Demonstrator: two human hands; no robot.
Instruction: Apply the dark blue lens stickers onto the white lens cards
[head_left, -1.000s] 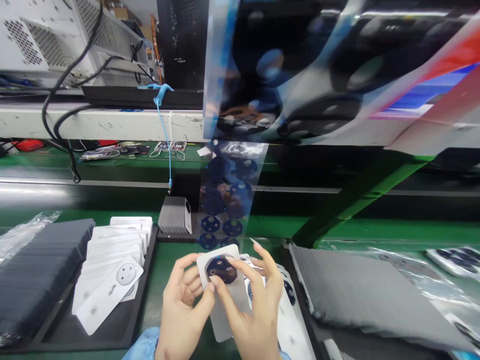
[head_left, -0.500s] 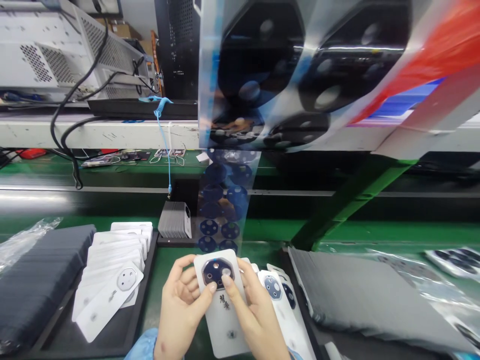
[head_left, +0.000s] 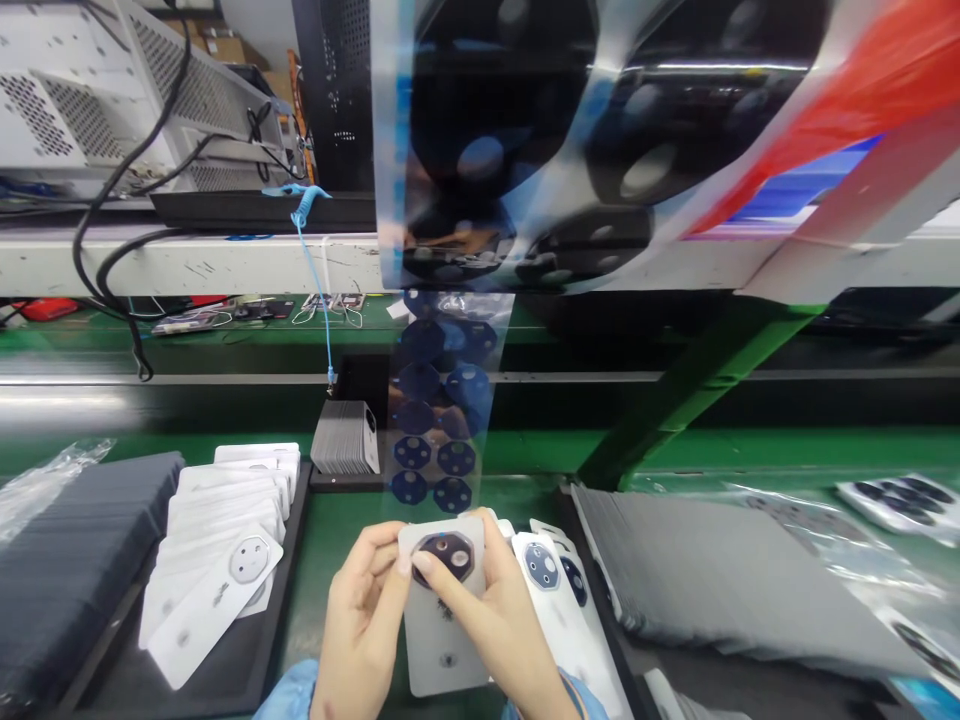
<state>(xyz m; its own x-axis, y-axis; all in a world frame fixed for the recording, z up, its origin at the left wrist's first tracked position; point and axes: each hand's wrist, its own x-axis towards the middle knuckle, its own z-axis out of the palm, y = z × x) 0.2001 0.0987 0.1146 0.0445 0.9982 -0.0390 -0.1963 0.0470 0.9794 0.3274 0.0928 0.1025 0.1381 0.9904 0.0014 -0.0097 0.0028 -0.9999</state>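
A pale grey panel with a dark octagonal piece near its top is held upright between both hands at the lower centre. My left hand grips the panel's left edge, its thumb at the left side of the dark piece. My right hand holds the right edge, with the thumb pressed on the dark piece's lower left, close to the left thumb. Right beside my right hand lie white panels with dark octagons. Behind the held panel hangs a clear strip of dark octagonal pieces.
On the left, a black tray holds fanned white panels beside a dark grey stack. A small upright stack stands behind. Another grey stack lies right. A large sheet hangs overhead, near a green post.
The right thumb has moved left and down across the dark piece, towards the left thumb. The held panel has tilted and sits slightly differently. The whole view has shifted a little.
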